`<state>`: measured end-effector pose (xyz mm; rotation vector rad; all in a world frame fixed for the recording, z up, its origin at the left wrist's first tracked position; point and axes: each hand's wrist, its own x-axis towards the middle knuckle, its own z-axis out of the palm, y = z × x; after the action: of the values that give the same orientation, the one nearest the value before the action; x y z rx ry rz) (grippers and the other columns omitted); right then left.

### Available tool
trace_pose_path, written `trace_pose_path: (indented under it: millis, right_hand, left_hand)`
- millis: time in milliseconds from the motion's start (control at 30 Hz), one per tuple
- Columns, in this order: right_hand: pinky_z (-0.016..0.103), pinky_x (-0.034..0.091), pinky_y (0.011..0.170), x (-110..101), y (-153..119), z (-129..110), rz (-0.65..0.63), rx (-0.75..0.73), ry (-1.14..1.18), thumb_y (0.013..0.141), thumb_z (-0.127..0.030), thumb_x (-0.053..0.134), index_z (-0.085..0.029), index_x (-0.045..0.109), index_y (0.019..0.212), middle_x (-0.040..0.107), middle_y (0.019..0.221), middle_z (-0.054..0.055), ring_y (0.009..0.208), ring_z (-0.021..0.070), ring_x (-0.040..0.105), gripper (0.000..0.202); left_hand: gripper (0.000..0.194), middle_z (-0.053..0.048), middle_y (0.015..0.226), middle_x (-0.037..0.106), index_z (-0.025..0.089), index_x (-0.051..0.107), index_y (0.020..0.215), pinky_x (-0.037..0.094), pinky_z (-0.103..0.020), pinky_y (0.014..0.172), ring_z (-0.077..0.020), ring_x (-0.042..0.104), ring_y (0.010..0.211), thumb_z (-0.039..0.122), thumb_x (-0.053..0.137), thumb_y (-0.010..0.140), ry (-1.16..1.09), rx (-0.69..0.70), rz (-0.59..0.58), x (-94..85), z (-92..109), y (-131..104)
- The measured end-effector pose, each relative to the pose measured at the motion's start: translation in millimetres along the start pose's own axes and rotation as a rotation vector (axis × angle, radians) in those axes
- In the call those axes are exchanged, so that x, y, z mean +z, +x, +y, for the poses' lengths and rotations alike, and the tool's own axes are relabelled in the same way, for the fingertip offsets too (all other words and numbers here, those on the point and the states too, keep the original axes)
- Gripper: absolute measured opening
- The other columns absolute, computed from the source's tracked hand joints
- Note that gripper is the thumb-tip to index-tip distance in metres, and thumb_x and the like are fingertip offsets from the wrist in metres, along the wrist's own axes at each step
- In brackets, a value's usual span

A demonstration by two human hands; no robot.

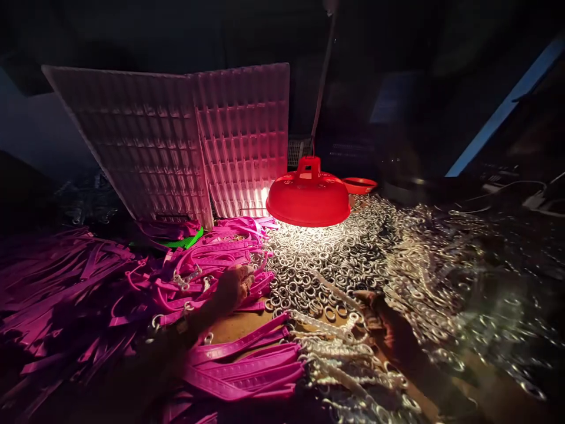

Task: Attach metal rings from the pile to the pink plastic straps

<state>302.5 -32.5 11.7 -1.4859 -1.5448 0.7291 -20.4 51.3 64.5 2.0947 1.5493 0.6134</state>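
Note:
My left hand point(238, 285) is over the pile of pink straps point(212, 253), its fingers curled together. What they pinch, if anything, is too small to make out. My right hand point(377, 318) is at the near right edge of the heap of metal rings point(309, 288), with its fingers closed at the end of a pale metal chain point(338, 291) that slants up to the left. Between my forearms lies a bundle of pink straps point(247, 371). Silver chains point(339, 353) extend from its right end.
A red lamp point(309, 197) hangs low over the rings. Two ridged translucent panels point(242, 135) stand behind the straps, with a green strip point(189, 238) at their foot. More chains point(424, 277) are piled right, a red bowl point(359, 185) behind. Surroundings are dark.

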Motion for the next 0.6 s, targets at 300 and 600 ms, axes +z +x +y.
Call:
trace_pose_path:
  millis: [300,600]
  right_hand:
    - [0.02,0.026,0.043,107,23,-65,-0.448,0.079,0.588,0.084,-0.058,0.041,-0.019,0.048,0.07,0.029,0.056,-0.005,0.049,0.0079,0.023,0.043]
    - [0.025,0.033,0.057,82,91,-42,-0.292,-0.258,0.052,0.083,-0.035,0.045,-0.02,0.046,0.071,0.043,0.065,0.0,0.06,0.0124,0.036,0.019]
  left_hand:
    - [0.033,-0.001,0.058,0.056,0.014,0.067,0.075,0.037,-0.022,0.05,-0.0122,0.048,0.053,0.047,0.063,0.07,-0.667,-0.137,-0.221,47.7,28,-55]
    - [0.034,0.0,0.054,0.056,0.02,0.057,0.055,0.037,-0.026,0.046,-0.0144,0.05,0.05,0.052,0.066,0.062,-0.809,-0.249,-0.175,58.9,17,-29]
